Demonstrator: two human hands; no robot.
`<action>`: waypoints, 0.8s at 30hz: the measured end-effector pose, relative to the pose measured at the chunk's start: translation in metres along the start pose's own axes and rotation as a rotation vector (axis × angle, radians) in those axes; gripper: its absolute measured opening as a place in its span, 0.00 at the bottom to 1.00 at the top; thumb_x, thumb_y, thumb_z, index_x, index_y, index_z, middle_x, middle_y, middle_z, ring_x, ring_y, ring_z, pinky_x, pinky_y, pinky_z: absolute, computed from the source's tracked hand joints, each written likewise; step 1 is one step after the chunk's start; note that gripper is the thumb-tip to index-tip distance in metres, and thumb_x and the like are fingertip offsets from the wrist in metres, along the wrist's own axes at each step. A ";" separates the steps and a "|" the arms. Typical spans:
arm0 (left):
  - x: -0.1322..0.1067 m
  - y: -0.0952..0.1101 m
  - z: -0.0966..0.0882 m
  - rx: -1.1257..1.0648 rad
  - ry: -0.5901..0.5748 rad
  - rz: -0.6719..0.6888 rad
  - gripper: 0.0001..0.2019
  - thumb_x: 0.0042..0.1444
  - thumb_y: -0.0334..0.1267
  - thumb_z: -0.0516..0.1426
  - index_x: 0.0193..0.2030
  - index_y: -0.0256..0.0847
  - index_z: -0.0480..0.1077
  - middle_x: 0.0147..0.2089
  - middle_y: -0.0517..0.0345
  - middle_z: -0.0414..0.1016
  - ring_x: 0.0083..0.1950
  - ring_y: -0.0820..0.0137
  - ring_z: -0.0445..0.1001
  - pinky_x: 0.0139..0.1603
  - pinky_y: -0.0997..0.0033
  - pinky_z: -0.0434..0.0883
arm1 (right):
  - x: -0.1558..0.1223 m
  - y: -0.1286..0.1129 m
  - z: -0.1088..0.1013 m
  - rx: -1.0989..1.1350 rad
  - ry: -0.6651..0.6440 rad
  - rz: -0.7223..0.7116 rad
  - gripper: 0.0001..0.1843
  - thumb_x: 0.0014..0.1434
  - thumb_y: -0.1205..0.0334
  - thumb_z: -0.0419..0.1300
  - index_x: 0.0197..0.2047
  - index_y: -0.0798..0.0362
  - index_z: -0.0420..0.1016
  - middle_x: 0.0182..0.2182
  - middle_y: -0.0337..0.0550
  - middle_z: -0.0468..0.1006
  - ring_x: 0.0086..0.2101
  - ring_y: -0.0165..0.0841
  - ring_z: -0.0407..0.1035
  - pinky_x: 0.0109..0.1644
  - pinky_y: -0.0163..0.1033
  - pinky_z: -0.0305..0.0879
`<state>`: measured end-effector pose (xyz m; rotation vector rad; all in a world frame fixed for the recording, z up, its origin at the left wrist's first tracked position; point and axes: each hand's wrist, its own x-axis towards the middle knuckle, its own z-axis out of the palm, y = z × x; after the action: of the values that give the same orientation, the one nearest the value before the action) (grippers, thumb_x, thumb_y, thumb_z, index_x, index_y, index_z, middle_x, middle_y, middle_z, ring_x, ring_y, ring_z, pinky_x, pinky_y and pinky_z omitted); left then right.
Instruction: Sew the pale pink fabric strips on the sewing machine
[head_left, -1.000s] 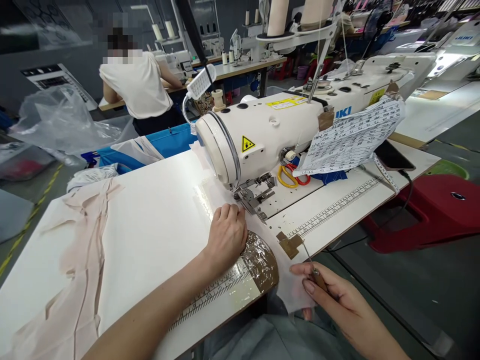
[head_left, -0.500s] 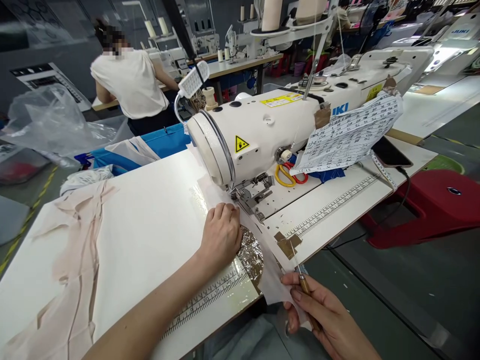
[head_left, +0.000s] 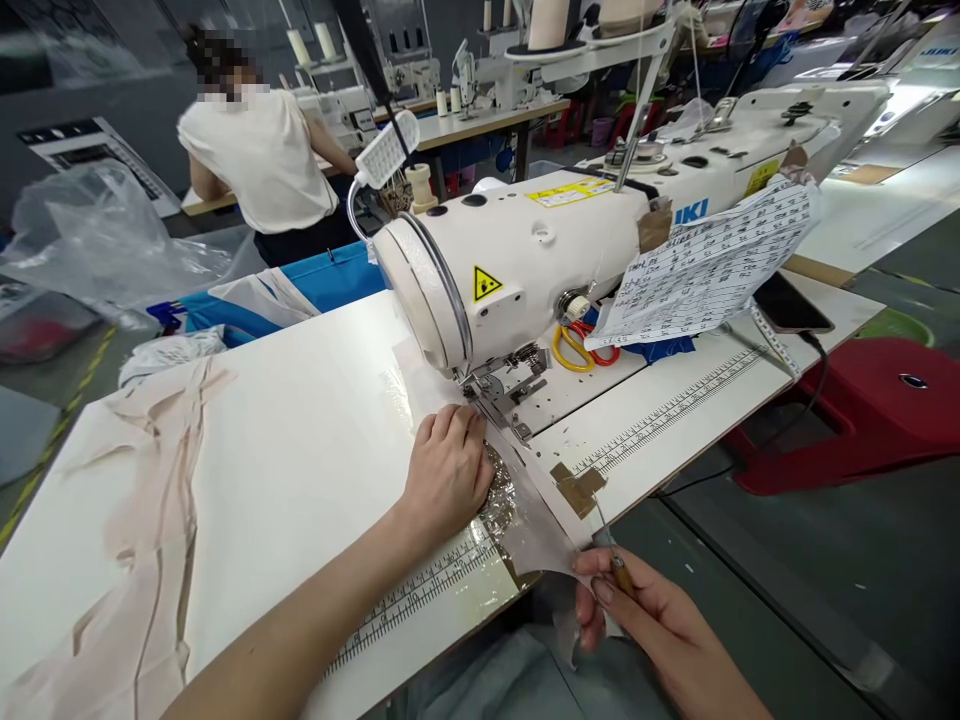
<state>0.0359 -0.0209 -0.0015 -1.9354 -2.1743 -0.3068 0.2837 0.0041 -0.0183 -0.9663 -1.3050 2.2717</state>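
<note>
My left hand [head_left: 448, 475] lies with curled, closed fingers on a pale pink fabric strip [head_left: 536, 515], just in front of the sewing machine's presser foot [head_left: 471, 385]. The strip runs from under the needle area down past the table's front edge. At that edge my right hand [head_left: 637, 610] pinches the strip's near end between thumb and fingers. It also holds an awl [head_left: 621, 575] with a wooden handle, its thin metal point facing up and away. Some fingertips are hidden under the cloth. The white sewing machine [head_left: 517, 265] stands over the far end of the strip.
More pale pink fabric [head_left: 161, 520] lies on the table's left side. Scissors with yellow and red handles [head_left: 574, 348], a hanging written sheet [head_left: 705, 270] and a phone [head_left: 791, 303] are at the right. A red stool [head_left: 885, 410] stands beyond. A person in white [head_left: 259, 160] sits farther back.
The fabric between my hands has shifted and now covers more of the shiny patch on the table. My right hand has moved slightly right, and the awl is turned a little. My left hand stays near the presser foot.
</note>
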 end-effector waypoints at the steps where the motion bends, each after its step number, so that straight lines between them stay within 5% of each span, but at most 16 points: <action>1: -0.001 0.002 0.000 -0.004 -0.002 0.009 0.19 0.63 0.36 0.48 0.57 0.32 0.68 0.56 0.42 0.70 0.58 0.54 0.65 0.57 0.52 0.66 | -0.001 0.000 -0.002 -0.023 0.000 -0.001 0.17 0.61 0.45 0.63 0.40 0.51 0.76 0.28 0.39 0.76 0.27 0.32 0.71 0.35 0.38 0.67; 18: -0.007 0.007 0.004 -0.003 0.101 0.110 0.18 0.61 0.33 0.48 0.55 0.28 0.68 0.54 0.40 0.70 0.57 0.53 0.64 0.58 0.51 0.66 | -0.009 -0.003 -0.014 -0.212 0.011 -0.062 0.20 0.62 0.41 0.58 0.40 0.50 0.74 0.28 0.39 0.75 0.27 0.34 0.72 0.35 0.38 0.67; 24: -0.005 0.002 0.010 -0.012 0.163 0.086 0.17 0.60 0.32 0.47 0.54 0.33 0.69 0.52 0.43 0.71 0.56 0.53 0.66 0.54 0.50 0.69 | -0.011 0.002 -0.021 -0.402 0.075 -0.109 0.22 0.65 0.38 0.52 0.40 0.49 0.74 0.22 0.36 0.69 0.23 0.30 0.63 0.29 0.33 0.62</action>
<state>0.0379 -0.0226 -0.0128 -1.9308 -1.9857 -0.4464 0.3066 0.0094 -0.0229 -1.0631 -1.7742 1.9104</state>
